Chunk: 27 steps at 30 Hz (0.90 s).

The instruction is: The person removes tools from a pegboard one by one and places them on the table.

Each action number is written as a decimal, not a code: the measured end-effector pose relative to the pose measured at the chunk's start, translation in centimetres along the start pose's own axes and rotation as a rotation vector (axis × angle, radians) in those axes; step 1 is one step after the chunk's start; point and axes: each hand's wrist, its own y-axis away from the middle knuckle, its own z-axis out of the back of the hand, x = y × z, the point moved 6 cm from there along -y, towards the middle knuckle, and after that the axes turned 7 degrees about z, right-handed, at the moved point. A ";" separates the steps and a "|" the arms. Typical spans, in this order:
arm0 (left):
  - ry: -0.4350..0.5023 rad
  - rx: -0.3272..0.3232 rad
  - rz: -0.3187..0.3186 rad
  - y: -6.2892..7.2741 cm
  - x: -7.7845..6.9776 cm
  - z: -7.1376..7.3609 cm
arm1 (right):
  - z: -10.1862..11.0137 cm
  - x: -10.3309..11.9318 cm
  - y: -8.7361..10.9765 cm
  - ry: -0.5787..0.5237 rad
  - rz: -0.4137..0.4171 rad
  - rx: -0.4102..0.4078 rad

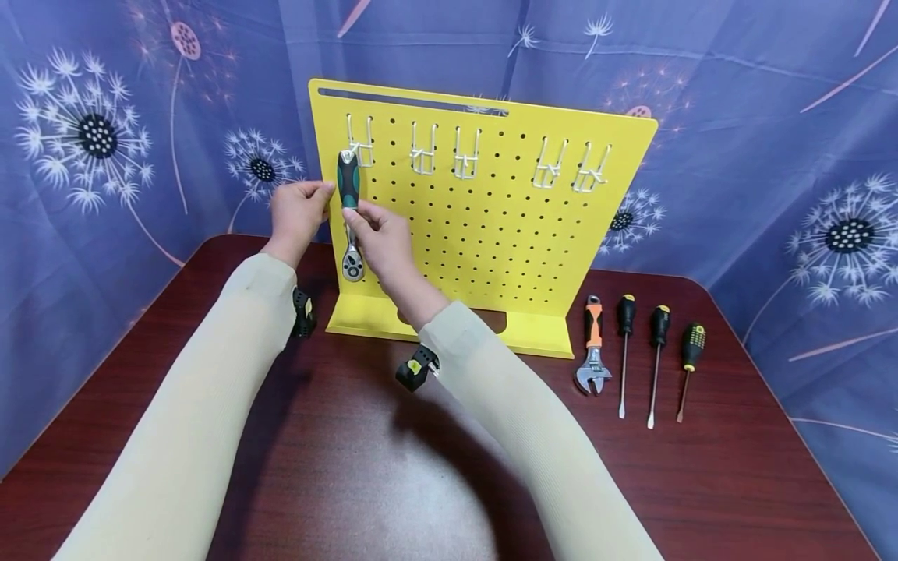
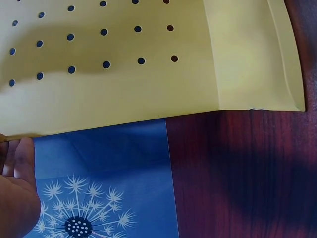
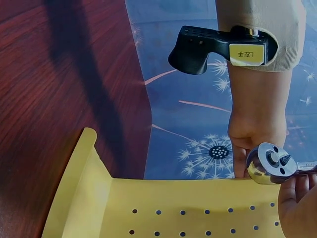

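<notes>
In the head view my right hand (image 1: pixel 384 240) pinches the metal shaft of a ratchet wrench (image 1: pixel 348 179) with a green and black handle. It hangs head down in front of the yellow pegboard (image 1: pixel 484 265), its handle end at the leftmost white wire hook (image 1: pixel 361 148); whether the hook bears it I cannot tell. At the board's left edge my left hand (image 1: pixel 298 216) grips the rim. The left wrist view shows only part of that hand (image 2: pixel 19 191), fingertips on the edge. The right wrist view catches the round ratchet head (image 3: pixel 270 163) beside my right fingers.
Several more white hooks (image 1: pixel 466 156) line the board's upper part. Right of the board, an adjustable wrench (image 1: pixel 593 343) with an orange handle and three screwdrivers (image 1: pixel 658 358) lie on the dark red table (image 1: pixel 365 467). Blue dandelion-print cloth (image 1: pixel 210 78) hangs behind.
</notes>
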 end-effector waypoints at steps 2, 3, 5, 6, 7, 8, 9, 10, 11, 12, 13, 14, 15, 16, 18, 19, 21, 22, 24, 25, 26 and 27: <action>0.000 0.002 0.001 0.0 0.0 0.0 | 0.0 0.0 0.1 -0.003 -0.002 -0.001; 0.000 0.003 0.000 0.0 0.0 0.0 | 0.0 0.1 0.1 -0.004 -0.002 -0.002; 0.001 0.004 0.000 0.0 0.1 0.1 | 0.0 0.1 0.2 -0.008 -0.002 -0.001; 0.001 0.005 -0.001 0.0 0.1 0.1 | 0.0 0.2 0.2 -0.011 -0.001 0.000; 0.003 0.006 -0.001 -0.1 0.1 0.1 | 0.0 0.2 0.2 -0.018 0.000 0.003; 0.003 0.005 -0.002 -0.1 0.1 0.1 | 0.0 0.2 0.3 -0.026 0.000 0.003; 0.003 0.004 -0.002 0.0 0.1 0.1 | 0.0 0.2 0.3 -0.033 0.000 0.004; 0.007 0.006 -0.002 -0.1 0.1 0.1 | 0.1 0.3 0.3 -0.040 -0.003 0.004; 0.009 0.007 -0.003 -0.1 0.1 0.0 | 0.2 0.3 0.4 -0.045 -0.005 0.002; 0.010 0.006 -0.004 -0.1 0.1 0.0 | 0.3 0.3 0.4 -0.051 -0.007 0.004; 0.015 0.004 -0.006 -0.2 0.1 0.0 | 0.4 0.3 0.5 -0.054 -0.012 0.004; 0.016 0.000 -0.010 -0.2 0.1 0.0 | 0.6 0.4 0.5 -0.053 -0.018 0.003; 0.019 -0.002 -0.012 -0.3 0.1 -0.1 | 0.8 0.4 0.6 -0.051 -0.024 0.008; 0.020 -0.005 -0.016 -0.3 0.1 -0.1 | 1.0 0.6 0.8 -0.046 -0.030 0.010; 0.024 -0.014 -0.021 -0.4 0.1 0.0 | 1.3 0.7 1.0 -0.045 -0.037 0.016; 0.022 -0.016 -0.022 -0.4 0.1 0.0 | 1.4 0.8 1.2 -0.046 -0.043 0.017; 0.021 -0.017 -0.020 -0.3 0.1 0.0 | 1.7 0.9 1.5 -0.068 -0.056 0.015; 0.017 -0.017 -0.017 -0.3 0.1 0.0 | 1.9 0.9 1.6 -0.079 -0.067 0.010; 0.015 -0.014 -0.012 -0.2 0.1 -0.1 | 2.1 0.9 1.8 -0.108 -0.093 0.011; 0.013 -0.014 -0.010 -0.2 0.1 -0.1 | 2.3 1.0 1.9 -0.121 -0.110 0.014; 0.015 -0.013 -0.010 -0.2 0.1 -0.1 | 2.5 1.0 2.1 -0.131 -0.127 0.019; 0.016 -0.014 -0.010 -0.2 0.1 -0.1 | 2.6 1.1 2.3 -0.139 -0.142 0.026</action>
